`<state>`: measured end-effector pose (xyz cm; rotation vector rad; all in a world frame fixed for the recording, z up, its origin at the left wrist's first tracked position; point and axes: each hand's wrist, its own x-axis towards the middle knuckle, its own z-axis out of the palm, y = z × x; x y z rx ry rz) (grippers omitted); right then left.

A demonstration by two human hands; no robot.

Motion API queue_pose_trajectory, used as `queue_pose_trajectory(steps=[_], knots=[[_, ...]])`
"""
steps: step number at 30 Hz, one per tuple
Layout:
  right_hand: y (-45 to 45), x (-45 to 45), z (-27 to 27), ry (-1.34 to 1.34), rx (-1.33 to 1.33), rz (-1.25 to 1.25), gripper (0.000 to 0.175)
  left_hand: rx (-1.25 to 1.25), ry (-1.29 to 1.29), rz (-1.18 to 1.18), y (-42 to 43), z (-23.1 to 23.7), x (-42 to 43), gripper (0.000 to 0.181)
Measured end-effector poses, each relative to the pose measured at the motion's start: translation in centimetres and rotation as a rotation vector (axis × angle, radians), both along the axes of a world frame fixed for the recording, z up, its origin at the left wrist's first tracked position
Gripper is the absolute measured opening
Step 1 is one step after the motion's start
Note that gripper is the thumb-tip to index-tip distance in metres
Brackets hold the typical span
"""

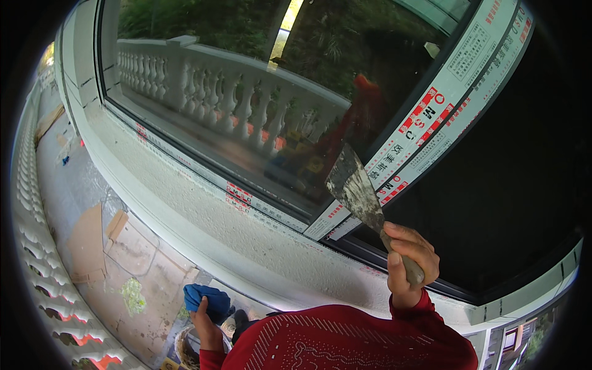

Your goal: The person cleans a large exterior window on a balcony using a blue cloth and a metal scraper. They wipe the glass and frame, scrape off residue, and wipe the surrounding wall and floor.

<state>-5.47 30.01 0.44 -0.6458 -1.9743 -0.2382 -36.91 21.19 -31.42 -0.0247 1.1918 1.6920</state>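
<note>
My right hand [410,256] grips the handle of a putty knife [358,192], its wide blade stained with dried white residue. The blade is raised in front of the corner where the window frame's upright [423,118] meets its lower rail; whether it touches is unclear. My left hand [206,321], lower and to the left, holds a bunched blue cloth [206,299]. Between the hands runs the rough white window sill [222,210]. Printed protective film covers the frame. The glass pane [222,106] reflects a balustrade, greenery and a red sleeve.
Below my left hand stands a bucket [187,344], partly hidden. Cardboard pieces [88,245] and green debris [133,296] lie on the balcony floor. A white balustrade [46,286] curves along the left. Right of the upright is a dark window section [485,185].
</note>
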Motion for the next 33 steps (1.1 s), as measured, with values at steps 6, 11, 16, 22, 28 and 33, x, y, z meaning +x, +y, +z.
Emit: queue_pose_trajectory(steps=[6, 11, 16, 22, 28, 33], knots=[[0.1, 0.0, -0.3, 0.026, -0.013, 0.001, 0.012, -0.056, -0.005, -0.001, 0.3, 0.8, 0.2, 0.035], [0.3, 0.4, -1.0, 0.079, -0.037, 0.097, 0.013, -0.032, 0.007, -0.004, 0.5, 0.8, 0.4, 0.032], [0.8, 0.6, -2.5, -0.043, -0.173, 0.141, 0.012, -0.045, -0.023, -0.057, 0.7, 0.9, 0.5, 0.035], [2.5, -1.1, -4.3, -0.078, -0.189, 0.212, 0.016, -0.046, 0.008, -0.048, 0.6, 1.0, 0.5, 0.035], [2.9, -2.3, -4.9, -0.133, -0.224, 0.147, 0.018, -0.038, -0.001, -0.028, 0.5, 0.8, -0.1, 0.031], [2.6, -2.4, -4.8, -0.133, -0.237, 0.15, 0.02, -0.05, -0.024, 0.035, 0.3, 0.9, -0.6, 0.029]])
